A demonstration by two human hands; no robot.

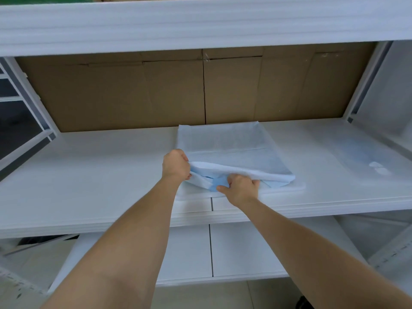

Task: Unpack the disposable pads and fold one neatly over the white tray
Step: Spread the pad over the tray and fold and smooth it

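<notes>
Figure: tucking the near edge of the pad. I see both hands working the front of a disposable pad point(225, 148) that lies spread over what I take to be the white tray point(296, 188), whose pale rim shows just right of the right hand. The left hand point(176, 165) is curled closed on the pad's near-left corner, pinching the white top layer. The right hand point(242, 186), just beside it and slightly nearer me, grips the folded edge, fingers tucked under so that the blue backing point(217, 181) shows between the two hands. The far part of the pad lies flat beyond the hands.

To do this step well, I judge that both hands should draw the edge with equal tension, keep the fold line parallel to the tray's front rim, and press the blue layer fully underneath so no backing shows; an uneven pull would likely skew the far corners.

Surface and room: the work rests on a white shelf point(100, 175), not a desk. A clear plastic wrapper point(370, 161) lies well to the right of the hands. Brown cardboard point(133, 94) forms the back wall beyond the pad, a white foam-edged shelf point(200, 23) runs overhead, and a lower shelf point(245, 248) sits beneath my forearms.
</notes>
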